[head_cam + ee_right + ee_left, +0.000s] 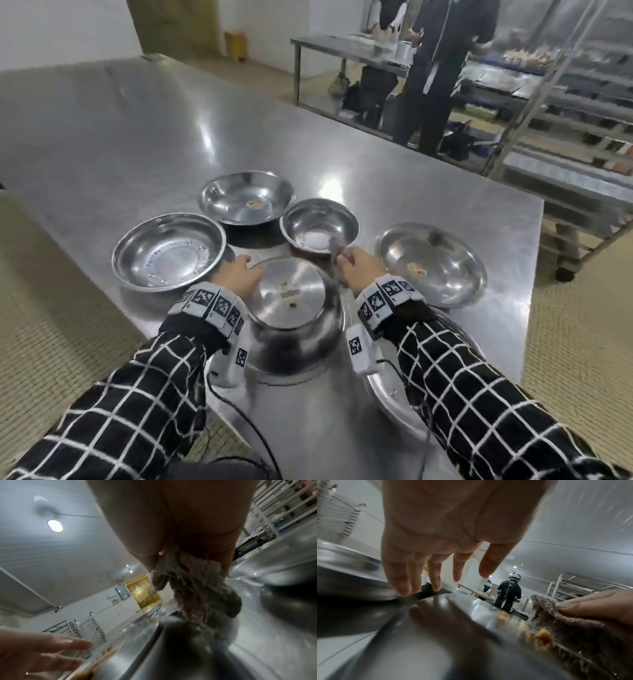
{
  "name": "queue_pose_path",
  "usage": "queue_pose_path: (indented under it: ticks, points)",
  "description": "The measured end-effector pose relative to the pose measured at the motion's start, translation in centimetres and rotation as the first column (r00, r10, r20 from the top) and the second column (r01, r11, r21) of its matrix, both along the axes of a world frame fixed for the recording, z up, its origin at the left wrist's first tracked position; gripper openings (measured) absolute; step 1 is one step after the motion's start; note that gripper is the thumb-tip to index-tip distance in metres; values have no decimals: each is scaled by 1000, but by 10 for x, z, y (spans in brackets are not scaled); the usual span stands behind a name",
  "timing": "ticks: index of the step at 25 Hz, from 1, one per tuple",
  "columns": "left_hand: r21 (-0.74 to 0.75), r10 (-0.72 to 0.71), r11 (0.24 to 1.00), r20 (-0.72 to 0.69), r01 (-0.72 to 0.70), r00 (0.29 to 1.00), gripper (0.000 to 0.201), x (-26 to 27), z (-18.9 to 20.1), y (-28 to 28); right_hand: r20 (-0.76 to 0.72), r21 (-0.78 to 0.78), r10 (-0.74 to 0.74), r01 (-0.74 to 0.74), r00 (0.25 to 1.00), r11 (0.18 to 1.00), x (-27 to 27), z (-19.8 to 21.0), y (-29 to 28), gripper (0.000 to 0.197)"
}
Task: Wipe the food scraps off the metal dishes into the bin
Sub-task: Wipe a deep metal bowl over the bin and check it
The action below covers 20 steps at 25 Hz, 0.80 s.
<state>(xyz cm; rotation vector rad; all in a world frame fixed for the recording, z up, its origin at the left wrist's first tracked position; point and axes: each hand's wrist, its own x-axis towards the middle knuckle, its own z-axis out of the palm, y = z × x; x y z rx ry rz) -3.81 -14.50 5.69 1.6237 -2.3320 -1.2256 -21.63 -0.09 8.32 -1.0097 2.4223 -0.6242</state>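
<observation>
A steel bowl [301, 346] stands tilted at the table's near edge, with yellow-brown food scraps [289, 295] stuck inside. My left hand [236, 274] lies at its far left rim with the fingers straight; in the left wrist view the fingertips [406, 589] touch that rim of the bowl [428, 642]. My right hand [358, 266] holds a grey-pink cloth [337, 249] just past the bowl's right rim. The right wrist view shows the right hand [171, 534] bunched round the cloth [197, 595], which hangs over the bowl [171, 655]. No bin is in view.
Other steel dishes ring the near bowl: a wide one on the left [168, 251], one at the back [246, 198], a small one [318, 224], a shallow one on the right [431, 263]. Another dish [387, 390] lies under my right forearm. A person [442, 68] and racks [565, 102] stand beyond.
</observation>
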Motion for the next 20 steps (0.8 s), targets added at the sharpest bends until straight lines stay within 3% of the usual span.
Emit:
queue_pose_path:
  ticks: [4,6,9,13,17,20]
  points:
    - [146,115,984,-87,-101,990,36,28,-27,0,-47,103,72,-67,996,992,23,-23,-24,31]
    - [188,106,979,-132,-80,986,34,39,-32,5,-83,124,85,-74,993,989,28,-30,-29,34]
    - [256,216,955,-243,-152,946,30,65,-29,24,-11,121,81,-79,997,989,40,-34,-28,38]
    - [238,283,944,-227,-229,932,49,112,-37,38,14,50,101,-102,995,994,72,-39,-14,40]
    - [204,237,953,-49,-223,970,82,155,-47,42,4,-25,46,-46,999,999,107,-54,11,37]
    - [352,250,913,-86,-206,964,102,182,-58,42,55,-9,-88,89,995,996,147,-57,35,45]
